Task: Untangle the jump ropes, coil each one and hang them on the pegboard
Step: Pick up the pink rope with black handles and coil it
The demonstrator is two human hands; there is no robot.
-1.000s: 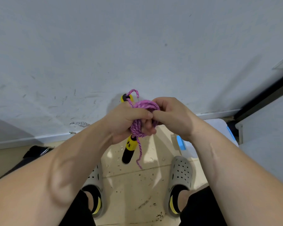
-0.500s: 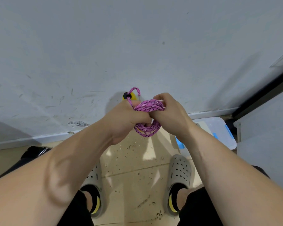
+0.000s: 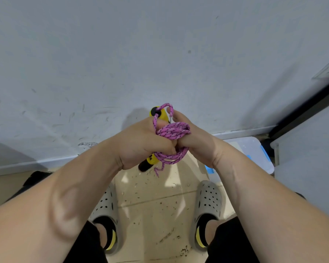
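Dead centre of frame, close to the wall (image 3: 160, 54): left hand (image 3: 141, 143) fisted round the yellow-and-black handle (image 3: 156, 112), right hand (image 3: 198, 147) curled through the coil of the pink jump rope (image 3: 172, 131), knuckles touching. Turned and cinched since half a second ago, with the handle's black end poking out below the left fist again and the frayed tail (image 3: 158, 170) dangling under it; looks like the final wraps of coiling, hanging yet to come. Second handle impossible to find in the bundle, fingertips buried in strands, no pegboard or other rope in view.
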